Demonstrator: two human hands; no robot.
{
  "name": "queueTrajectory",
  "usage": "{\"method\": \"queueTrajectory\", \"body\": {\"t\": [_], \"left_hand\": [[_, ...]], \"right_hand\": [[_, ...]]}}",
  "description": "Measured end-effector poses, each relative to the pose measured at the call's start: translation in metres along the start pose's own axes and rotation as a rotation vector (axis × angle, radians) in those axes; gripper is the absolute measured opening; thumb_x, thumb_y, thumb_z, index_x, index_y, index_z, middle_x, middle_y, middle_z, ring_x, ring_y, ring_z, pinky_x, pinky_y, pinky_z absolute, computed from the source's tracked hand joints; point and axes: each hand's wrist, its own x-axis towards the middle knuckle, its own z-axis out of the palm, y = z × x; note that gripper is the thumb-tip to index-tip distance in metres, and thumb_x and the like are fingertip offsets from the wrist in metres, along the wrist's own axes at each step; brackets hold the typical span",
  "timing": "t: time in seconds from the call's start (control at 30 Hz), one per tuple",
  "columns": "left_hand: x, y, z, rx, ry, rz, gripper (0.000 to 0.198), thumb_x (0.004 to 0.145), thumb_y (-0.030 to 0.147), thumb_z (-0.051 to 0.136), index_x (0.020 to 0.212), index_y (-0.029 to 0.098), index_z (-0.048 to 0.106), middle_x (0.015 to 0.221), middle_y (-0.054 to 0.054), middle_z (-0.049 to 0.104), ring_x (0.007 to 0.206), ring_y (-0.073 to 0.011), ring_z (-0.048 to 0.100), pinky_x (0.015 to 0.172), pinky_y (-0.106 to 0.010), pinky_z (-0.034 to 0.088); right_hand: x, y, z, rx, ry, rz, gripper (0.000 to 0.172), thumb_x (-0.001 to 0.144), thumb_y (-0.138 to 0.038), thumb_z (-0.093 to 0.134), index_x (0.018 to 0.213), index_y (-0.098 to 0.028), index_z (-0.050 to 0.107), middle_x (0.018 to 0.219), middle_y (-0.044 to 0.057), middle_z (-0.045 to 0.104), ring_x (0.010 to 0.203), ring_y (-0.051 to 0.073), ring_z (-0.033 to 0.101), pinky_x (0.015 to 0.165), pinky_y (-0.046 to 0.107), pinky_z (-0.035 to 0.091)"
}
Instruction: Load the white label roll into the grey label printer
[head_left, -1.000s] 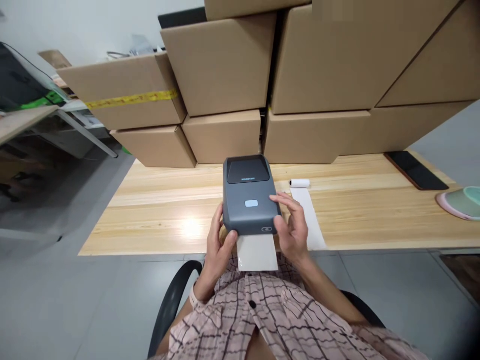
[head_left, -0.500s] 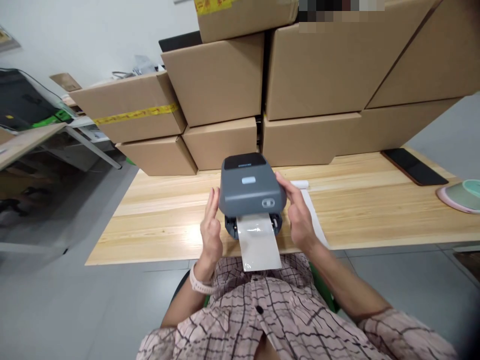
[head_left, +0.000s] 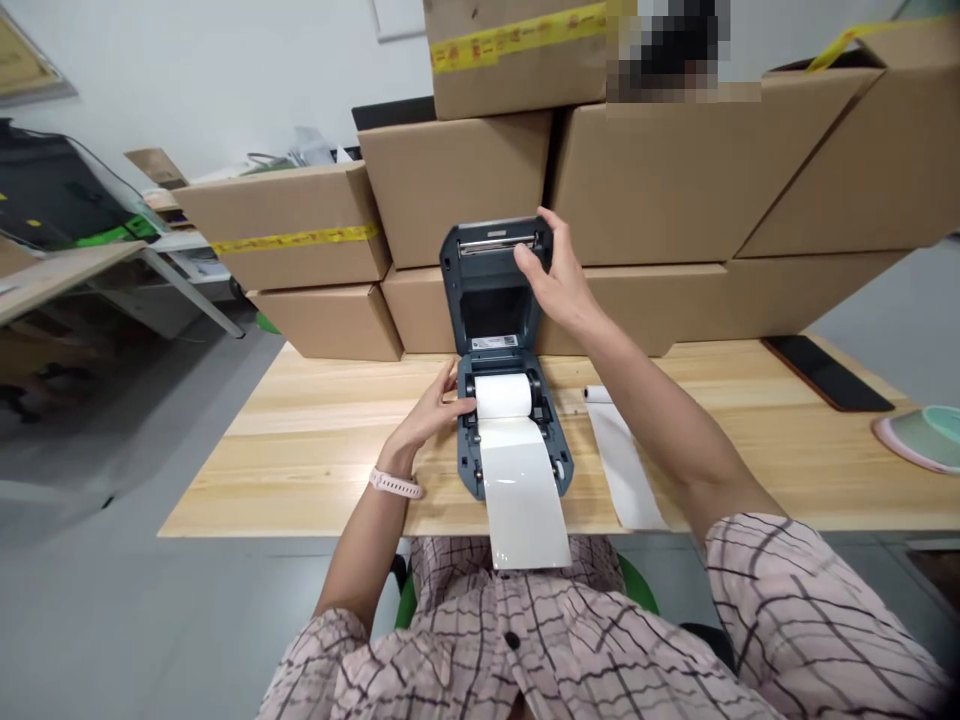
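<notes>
A dark grey label printer point(head_left: 471, 470) stands on the wooden table with its lid point(head_left: 452, 300) swung up and back. Inside the base sits a white label roll point(head_left: 502, 396). From it a strip of labels point(head_left: 525, 505) runs out over the front and past the table edge. My right hand point(head_left: 559, 270) grips the lid's upper right edge, thumb on the inner face and fingers behind. At the base's left side is my left hand point(head_left: 435, 408), its thumb over the rim beside the roll and its fingers along the outer wall.
Stacked cardboard boxes point(head_left: 465, 190) line the table's back, close behind the raised lid. Right of the printer lies a partly unrolled white paper point(head_left: 622, 470). A dark phone point(head_left: 825, 372) and a pale green and pink object point(head_left: 926, 438) lie farther right.
The printer's lid has gone from nearly shut to raised upright, baring the label roll. My right hand has moved up with the lid. My left hand has shifted onto the base's left rim.
</notes>
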Motion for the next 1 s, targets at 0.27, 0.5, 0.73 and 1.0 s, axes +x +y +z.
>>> {"method": "queueTrajectory", "body": {"t": [0.27, 0.5, 0.73, 1.0], "left_hand": [[-0.002, -0.005, -0.003, 0.326, 0.045, 0.021, 0.101, 0.077, 0.041, 0.075, 0.162, 0.020, 0.025, 0.118, -0.011, 0.064, 0.088, -0.0194, 0.060, 0.078, -0.032, 0.050], [-0.001, -0.008, -0.001, 0.426, 0.017, -0.045, 0.105, 0.076, 0.026, 0.063, 0.165, 0.019, 0.009, 0.084, 0.001, 0.060, 0.069, -0.0158, 0.053, 0.065, -0.027, 0.040], [-0.002, 0.002, 0.002, 0.476, 0.012, -0.066, 0.102, 0.075, 0.026, 0.058, 0.165, 0.018, 0.011, 0.086, 0.000, 0.061, 0.072, -0.0185, 0.055, 0.064, -0.027, 0.040], [-0.004, 0.001, 0.002, 0.375, 0.008, 0.025, 0.099, 0.073, 0.023, 0.058, 0.164, 0.019, 0.019, 0.114, -0.007, 0.071, 0.092, -0.0241, 0.065, 0.086, -0.034, 0.049]], "right_hand": [[-0.072, -0.051, -0.013, -0.119, -0.260, -0.318, 0.060, 0.097, -0.039, 0.052, 0.154, -0.026, 0.038, 0.132, 0.011, 0.067, 0.123, 0.031, 0.061, 0.106, 0.051, 0.048], [-0.078, -0.035, 0.014, -0.304, -1.095, -0.129, 0.099, 0.089, -0.049, 0.064, 0.166, -0.020, 0.009, 0.142, 0.022, 0.061, 0.125, 0.041, 0.062, 0.100, 0.055, 0.048], [-0.063, -0.027, 0.017, -0.107, -1.143, -0.100, 0.112, 0.072, -0.048, 0.079, 0.163, -0.022, 0.020, 0.150, 0.019, 0.055, 0.129, 0.041, 0.058, 0.104, 0.053, 0.047], [-0.053, 0.002, -0.090, 0.454, -0.790, -0.048, 0.107, 0.069, -0.045, 0.085, 0.159, -0.028, 0.028, 0.129, 0.007, 0.063, 0.117, 0.027, 0.063, 0.101, 0.040, 0.053]]}}
